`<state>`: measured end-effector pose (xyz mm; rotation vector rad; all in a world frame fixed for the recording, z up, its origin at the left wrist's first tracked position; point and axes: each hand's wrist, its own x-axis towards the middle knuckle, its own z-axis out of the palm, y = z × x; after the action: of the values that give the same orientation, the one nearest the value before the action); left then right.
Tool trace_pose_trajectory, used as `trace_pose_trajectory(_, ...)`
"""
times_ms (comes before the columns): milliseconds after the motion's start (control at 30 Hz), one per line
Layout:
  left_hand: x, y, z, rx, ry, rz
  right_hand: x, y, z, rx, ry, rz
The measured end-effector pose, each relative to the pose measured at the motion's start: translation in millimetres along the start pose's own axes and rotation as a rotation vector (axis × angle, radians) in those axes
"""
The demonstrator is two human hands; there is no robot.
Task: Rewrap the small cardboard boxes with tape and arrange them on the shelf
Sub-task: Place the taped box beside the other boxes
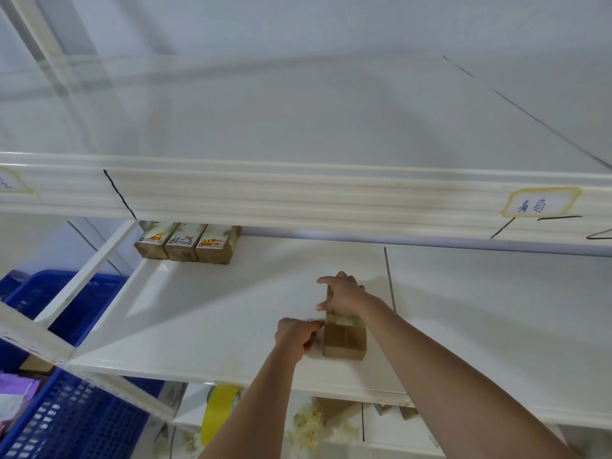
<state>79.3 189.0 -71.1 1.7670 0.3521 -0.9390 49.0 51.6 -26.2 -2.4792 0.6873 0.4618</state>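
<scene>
Blue perforated crates [66, 422] sit lower left, purple cloth [16, 389] beside them

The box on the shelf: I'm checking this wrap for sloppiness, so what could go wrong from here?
The left hand pinches something at the edge of the box; a hard pull could drag it askew under the right hand. It also lies far from the three boxes already lined up.

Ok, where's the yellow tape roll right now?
The yellow tape roll sits bottom-centre, under the shelf's front edge, beside the blue basket.
</scene>
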Motion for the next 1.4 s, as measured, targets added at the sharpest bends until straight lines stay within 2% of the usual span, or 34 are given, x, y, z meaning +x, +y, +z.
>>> trace_pose_trajectory(67,-1.6,2.3,5.1,0.234,0.121,0.110,-5.8,4.0,-0.8,0.099,0.028,-0.011)
trace_pose_trajectory(167,-4.6,4.9,11.6,0.294,0.191,0.289,-19.1,8.6,-1.7,0.400,0.199,0.002)
trace_pose_trajectory(233,-7.0,8.3,15.1,0.269,0.206,0.358,-29.6,12.5,0.4,0.466,0.427,0.122)
trace_pose_trajectory(300,-7.6,11.3,18.4,0.241,0.204,0.364,-41.8,17.3,6.5,0.400,0.532,0.275)
trace_pose_trajectory(433,-13.9,11.8,30.2,0.348,0.174,0.391,-56.5,27.1,22.7,0.305,0.364,0.417)
trace_pose_trajectory(600,-29.0,13.1,44.0,0.554,0.191,0.414,-57.7,32.1,26.9,0.383,0.337,0.517)
trace_pose_trajectory(700,-31.9,12.0,46.9,0.574,0.131,0.352,-62.4,30.7,26.1,0.344,0.234,0.554)
trace_pose_trajectory(867,-46.3,11.3,46.6,0.505,0.007,0.239,-72.0,24.0,26.2,0.366,0.137,0.543)
trace_pose_trajectory(1000,-50.2,7.1,40.0,0.387,-0.068,0.242,-82.5,35.7,31.6,0.701,0.280,0.537)
trace_pose_trajectory(1100,-50.2,7.0,26.7,0.210,-0.134,0.250,-88.6,39.0,33.8,0.943,0.359,0.368)
trace_pose_trajectory(1167,-50.1,5.6,16.4,0.080,-0.194,0.257,-93.5,33.1,32.9,1.043,0.331,0.307)
trace_pose_trajectory(1300,-54.5,2.1,1.2,-0.131,-0.365,0.298,-108.4,11.8,31.6,1.047,0.312,0.253)
trace_pose_trajectory(1400,-56.5,0.2,0.1,-0.073,-0.323,0.327,-110.5,-2.9,38.6,1.025,0.310,0.193)
